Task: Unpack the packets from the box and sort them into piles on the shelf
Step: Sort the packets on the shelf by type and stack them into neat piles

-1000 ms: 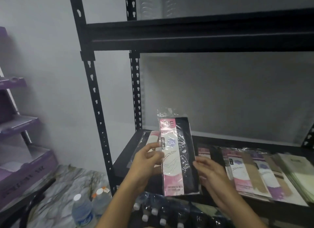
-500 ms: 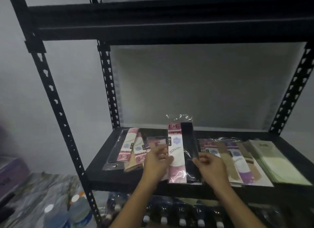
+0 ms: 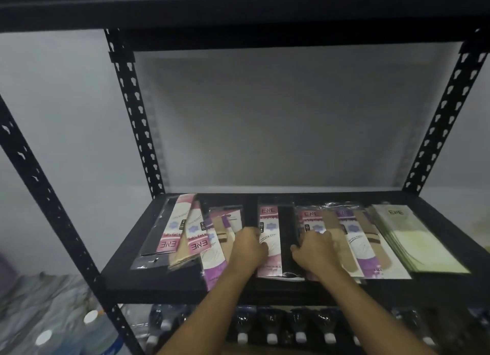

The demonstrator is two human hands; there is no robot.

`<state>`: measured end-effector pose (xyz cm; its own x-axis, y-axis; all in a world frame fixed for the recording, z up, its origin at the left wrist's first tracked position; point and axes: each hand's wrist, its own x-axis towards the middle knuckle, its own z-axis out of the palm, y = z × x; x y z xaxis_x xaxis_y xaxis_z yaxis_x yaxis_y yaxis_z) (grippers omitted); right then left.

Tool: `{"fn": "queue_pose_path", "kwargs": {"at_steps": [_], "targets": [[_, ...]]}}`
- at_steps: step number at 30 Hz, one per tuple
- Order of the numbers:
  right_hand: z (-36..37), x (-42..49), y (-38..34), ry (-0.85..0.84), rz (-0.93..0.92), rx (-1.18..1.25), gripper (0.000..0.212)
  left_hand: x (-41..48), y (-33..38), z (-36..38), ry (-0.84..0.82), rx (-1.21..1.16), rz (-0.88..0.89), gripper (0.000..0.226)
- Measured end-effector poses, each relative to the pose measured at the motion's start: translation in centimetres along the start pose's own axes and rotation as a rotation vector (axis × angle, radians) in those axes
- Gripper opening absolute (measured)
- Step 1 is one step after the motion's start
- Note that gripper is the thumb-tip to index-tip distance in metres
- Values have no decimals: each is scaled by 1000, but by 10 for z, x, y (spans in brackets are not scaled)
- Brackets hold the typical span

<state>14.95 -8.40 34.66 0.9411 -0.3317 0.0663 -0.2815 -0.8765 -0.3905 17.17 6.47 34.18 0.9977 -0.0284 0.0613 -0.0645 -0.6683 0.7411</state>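
One held packet [image 3: 273, 222], left hand [image 3: 248, 247], right hand [image 3: 315, 250]

Single head-worn wide-angle view, facing forward and slightly down into the black shelf [image 3: 148, 280], close up; upper shelf [image 3: 238, 7] spanning the top edge, forearms [image 3: 212, 315] entering from below

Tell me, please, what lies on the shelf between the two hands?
In the head view, one pink-and-black packet lies on the shelf between the left hand and the right hand; both hold its edges.
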Motion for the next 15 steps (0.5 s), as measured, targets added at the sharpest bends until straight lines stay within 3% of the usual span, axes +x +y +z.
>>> {"fn": "queue_pose_path", "kwargs": {"at_steps": [8,15], "targets": [[1,-4,-3,6,-65,-100,23,1,-4,4,-30,84,26,18],[-2,-16,-11,209,-113,185,28,-5,-14,-21,112,-16,69,32]]}}
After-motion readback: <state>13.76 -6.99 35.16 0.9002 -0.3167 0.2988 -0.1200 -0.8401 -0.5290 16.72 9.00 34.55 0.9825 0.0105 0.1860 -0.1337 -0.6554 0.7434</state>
